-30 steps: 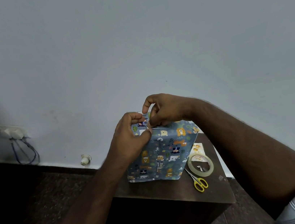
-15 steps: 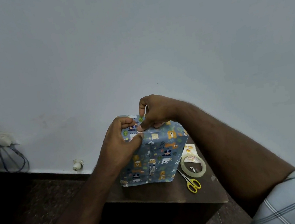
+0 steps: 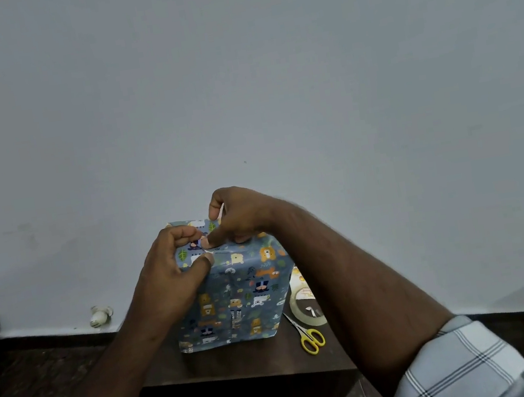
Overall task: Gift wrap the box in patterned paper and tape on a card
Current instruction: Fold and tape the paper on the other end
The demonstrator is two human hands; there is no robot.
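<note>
Both hands [image 3: 176, 271] pinching wrapped box [image 3: 234, 296]

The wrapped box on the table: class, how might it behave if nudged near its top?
The wrapped box stands upright and tall on the table, so it could tip. Its glossy-looking paper may slide easily. Both hands steady its top, which suggests it is light.
</note>
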